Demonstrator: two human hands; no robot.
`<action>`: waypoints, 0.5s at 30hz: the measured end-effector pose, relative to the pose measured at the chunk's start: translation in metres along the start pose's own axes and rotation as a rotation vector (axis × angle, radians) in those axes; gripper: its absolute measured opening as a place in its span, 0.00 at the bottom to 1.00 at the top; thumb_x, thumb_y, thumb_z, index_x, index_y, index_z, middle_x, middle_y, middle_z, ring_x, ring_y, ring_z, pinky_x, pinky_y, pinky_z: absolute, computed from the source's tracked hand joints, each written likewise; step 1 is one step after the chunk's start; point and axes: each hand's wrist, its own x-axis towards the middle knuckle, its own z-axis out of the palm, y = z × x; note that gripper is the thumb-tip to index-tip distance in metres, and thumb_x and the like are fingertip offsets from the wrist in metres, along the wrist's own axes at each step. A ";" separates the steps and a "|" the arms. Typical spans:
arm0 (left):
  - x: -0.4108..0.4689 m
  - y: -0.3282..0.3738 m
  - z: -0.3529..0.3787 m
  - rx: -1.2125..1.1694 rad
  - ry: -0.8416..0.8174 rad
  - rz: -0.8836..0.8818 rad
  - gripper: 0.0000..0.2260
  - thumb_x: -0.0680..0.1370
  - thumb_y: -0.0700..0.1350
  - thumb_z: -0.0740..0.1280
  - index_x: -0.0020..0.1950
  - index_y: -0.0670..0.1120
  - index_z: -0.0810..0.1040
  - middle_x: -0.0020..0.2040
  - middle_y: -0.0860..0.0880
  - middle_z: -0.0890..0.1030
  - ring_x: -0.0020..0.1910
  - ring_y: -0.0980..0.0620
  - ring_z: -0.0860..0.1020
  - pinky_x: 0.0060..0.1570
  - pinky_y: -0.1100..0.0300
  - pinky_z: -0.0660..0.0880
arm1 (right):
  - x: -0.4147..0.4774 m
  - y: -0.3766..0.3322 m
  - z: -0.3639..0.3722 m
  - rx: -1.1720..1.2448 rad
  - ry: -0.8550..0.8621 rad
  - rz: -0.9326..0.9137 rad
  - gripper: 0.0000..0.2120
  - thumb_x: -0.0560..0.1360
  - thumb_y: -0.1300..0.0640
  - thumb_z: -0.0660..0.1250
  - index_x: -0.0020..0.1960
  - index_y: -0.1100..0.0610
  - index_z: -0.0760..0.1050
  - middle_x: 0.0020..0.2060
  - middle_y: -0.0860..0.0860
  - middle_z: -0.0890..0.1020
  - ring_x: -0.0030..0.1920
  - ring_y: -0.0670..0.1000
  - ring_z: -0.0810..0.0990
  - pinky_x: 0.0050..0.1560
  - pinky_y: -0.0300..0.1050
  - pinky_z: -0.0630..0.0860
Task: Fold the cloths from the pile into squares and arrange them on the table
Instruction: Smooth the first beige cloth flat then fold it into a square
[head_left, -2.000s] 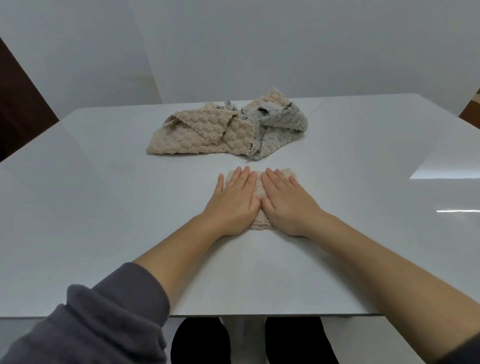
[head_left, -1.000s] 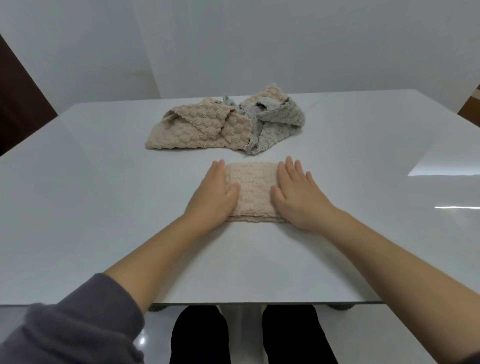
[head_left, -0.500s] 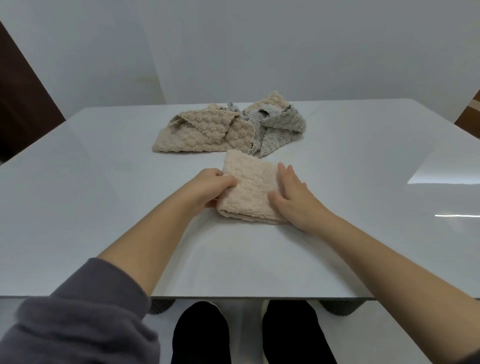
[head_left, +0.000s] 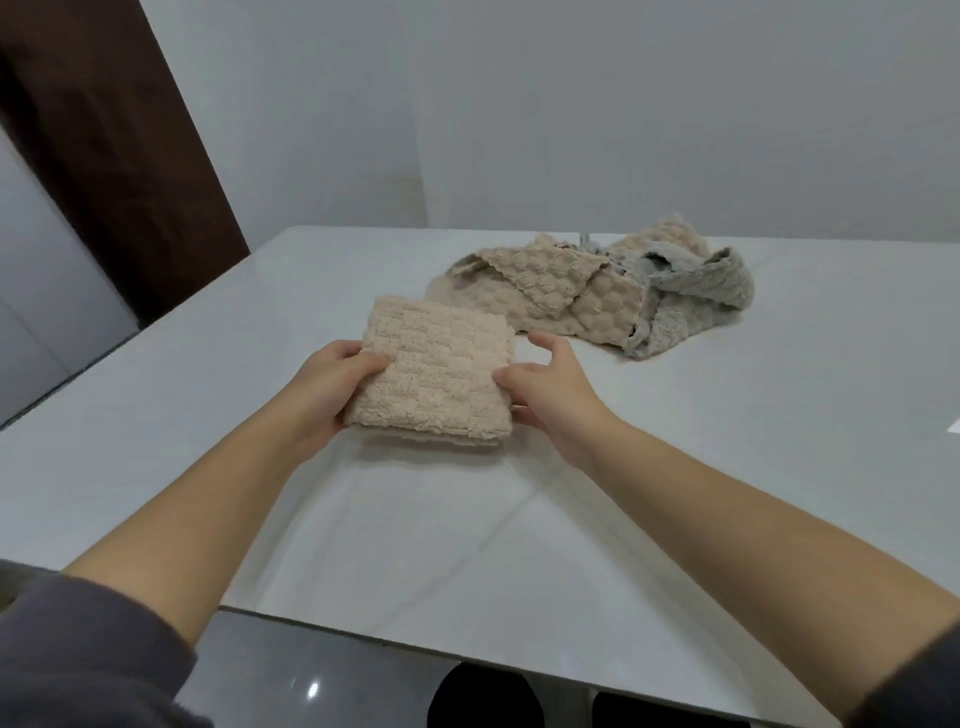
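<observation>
A beige cloth folded into a thick square (head_left: 434, 371) is lifted just above the white table (head_left: 415, 545), its far edge tilted up. My left hand (head_left: 324, 384) grips its left edge, thumb on top and fingers underneath. My right hand (head_left: 550, 389) holds the right edge, thumb on the cloth's top and fingers curled under it. Behind it lies the pile: a crumpled beige cloth (head_left: 540, 291) and a grey cloth (head_left: 691, 296) tangled together.
The table's near edge (head_left: 415, 642) runs across the bottom, with my dark legs below it. A white wall stands behind the table and a dark brown panel (head_left: 104, 145) rises at the far left.
My hands went from pressing the folded cloth flat to gripping its two sides and raising it. The cloth has shifted left and the view has turned left too.
</observation>
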 end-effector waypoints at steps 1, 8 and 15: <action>0.009 0.001 -0.014 0.039 0.031 -0.002 0.10 0.79 0.42 0.65 0.59 0.44 0.75 0.53 0.46 0.81 0.48 0.49 0.81 0.44 0.55 0.78 | 0.008 -0.001 0.014 -0.015 -0.007 -0.016 0.29 0.74 0.66 0.68 0.71 0.53 0.60 0.40 0.55 0.79 0.32 0.49 0.77 0.39 0.46 0.77; 0.088 0.015 -0.106 0.315 0.296 0.045 0.15 0.78 0.45 0.68 0.64 0.45 0.76 0.53 0.48 0.79 0.49 0.49 0.77 0.44 0.58 0.75 | 0.091 -0.016 0.126 -0.135 -0.097 -0.063 0.17 0.75 0.67 0.66 0.60 0.54 0.68 0.36 0.54 0.77 0.34 0.54 0.78 0.45 0.58 0.81; 0.174 0.016 -0.178 0.525 0.537 0.083 0.18 0.76 0.46 0.71 0.65 0.46 0.77 0.64 0.44 0.76 0.55 0.44 0.75 0.58 0.47 0.75 | 0.177 -0.016 0.218 -0.138 -0.098 -0.060 0.09 0.69 0.63 0.72 0.42 0.52 0.75 0.50 0.59 0.82 0.47 0.58 0.84 0.46 0.58 0.83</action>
